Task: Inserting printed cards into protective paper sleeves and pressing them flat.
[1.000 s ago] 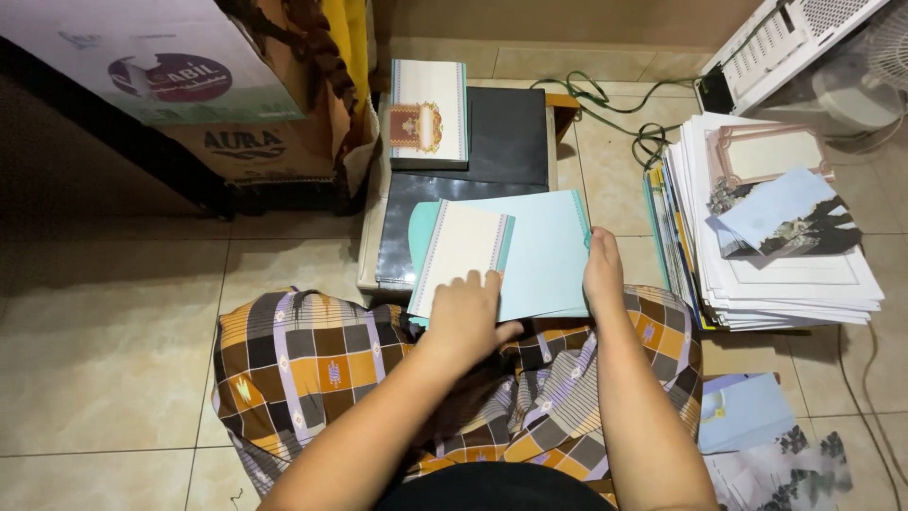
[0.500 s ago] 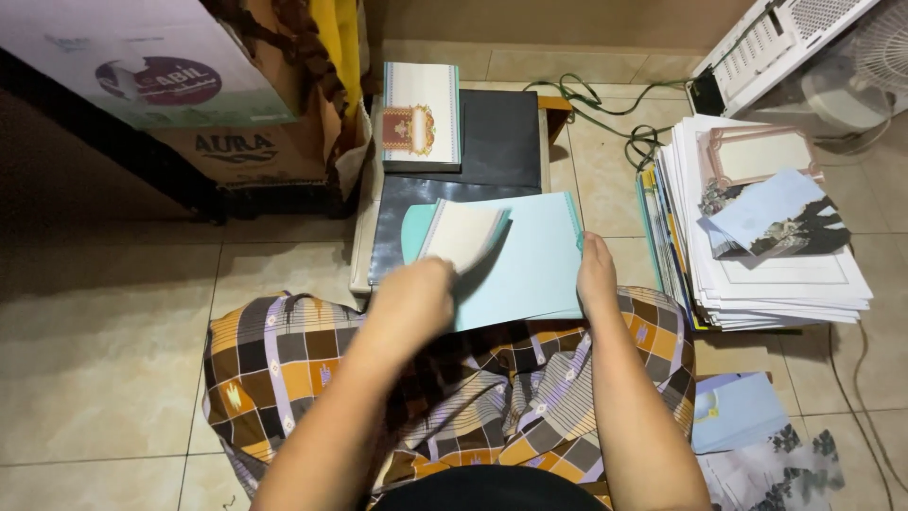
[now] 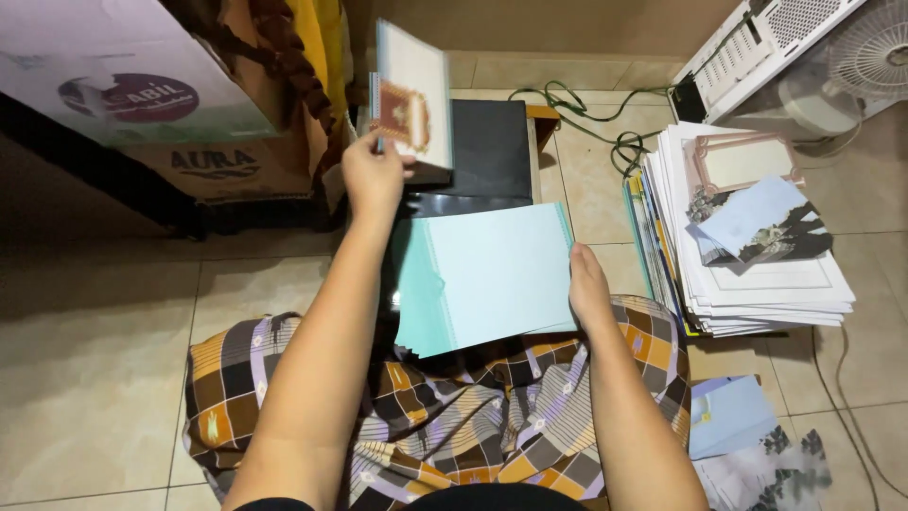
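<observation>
Down on the tiled floor [image 3: 85, 341], the person sits with a checked cloth [image 3: 454, 416] over the lap. Right of them lies a tall paper stack [image 3: 757, 274]; ahead sits a black box [image 3: 487, 151]. Teal sheets [image 3: 487, 274] rest between lap and box, the right hand [image 3: 588, 289] lying flat and open against their right edge. Up over the box, the left hand [image 3: 374, 175] pinches a cream card [image 3: 413, 95] with a gold emblem, held upright and blurred.
</observation>
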